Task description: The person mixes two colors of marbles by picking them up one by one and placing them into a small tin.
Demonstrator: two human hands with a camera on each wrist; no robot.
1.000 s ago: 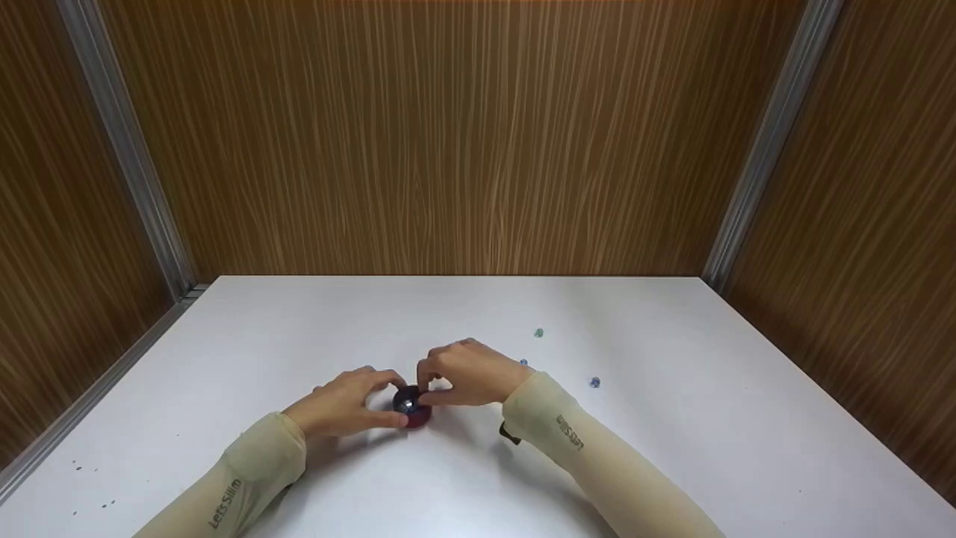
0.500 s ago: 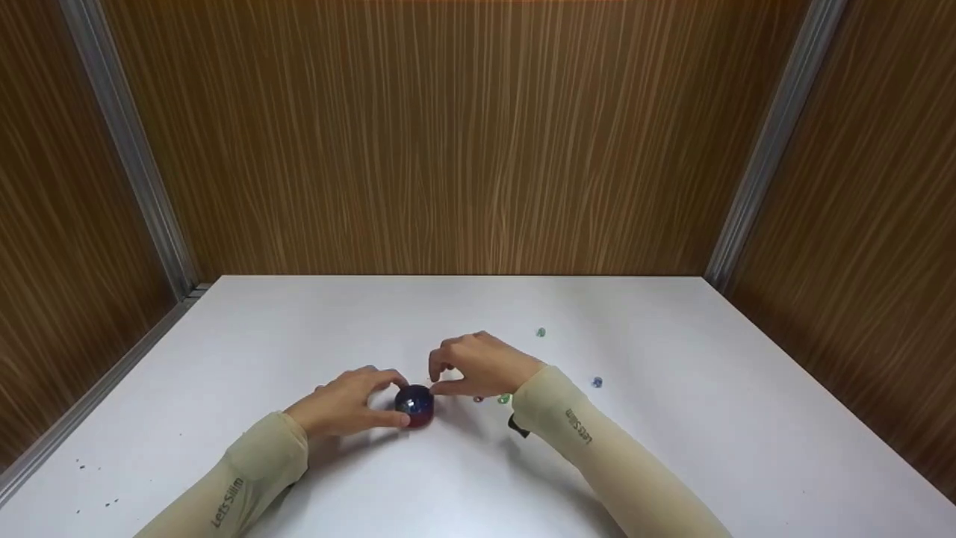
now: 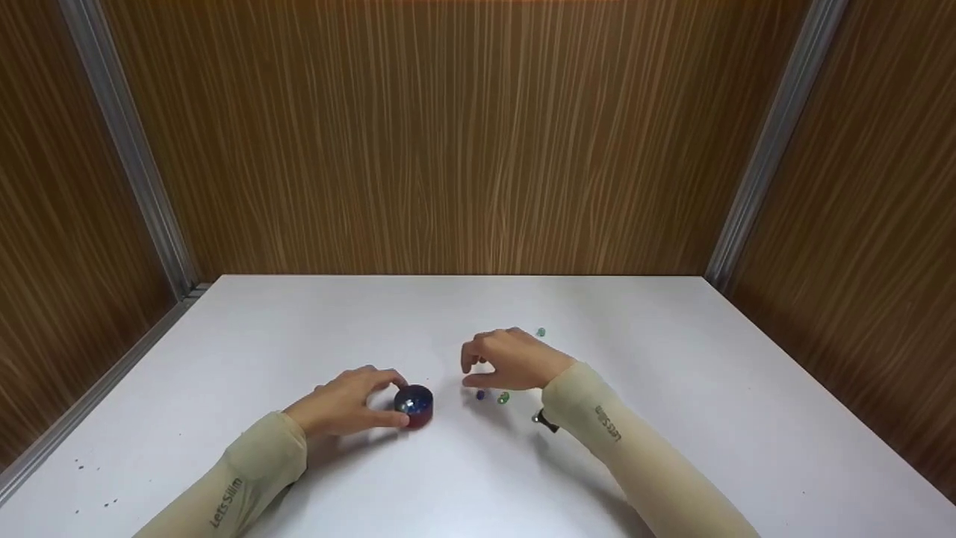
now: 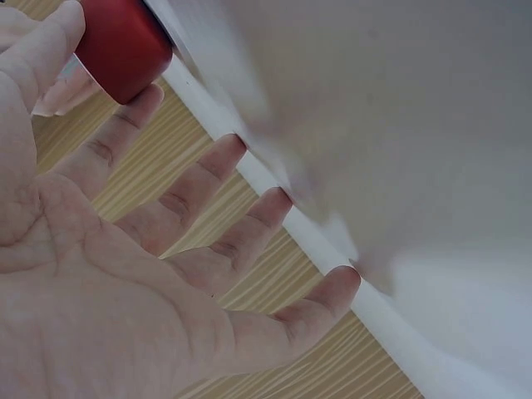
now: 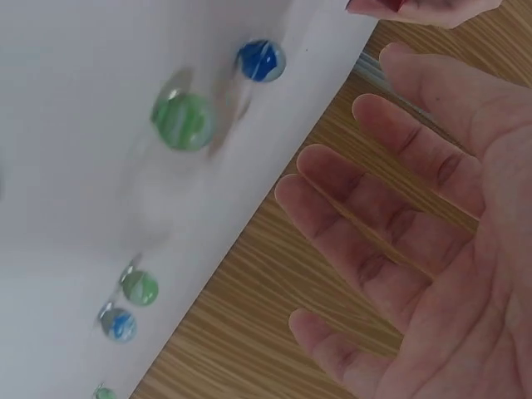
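A white table (image 3: 672,448) boxed in by wood-grain walls, with a small red pot (image 3: 415,406) and loose glass marbles on it.

The red pot, already holding marbles, is pinched between thumb and forefinger of the left hand (image 3: 345,403), the other fingers spread. Just right of the pot, a blue marble (image 3: 480,394) and a green marble (image 3: 503,397) lie under the right hand (image 3: 509,360), whose fingers are held apart and loosely bent, nothing gripped. Farther from the pot, another marble (image 3: 540,332) is seen. The marbles are judged small, hard, smooth and ready to roll; each is best pinched across its middle by fingertip and thumb. The pot looks light and easily tipped.
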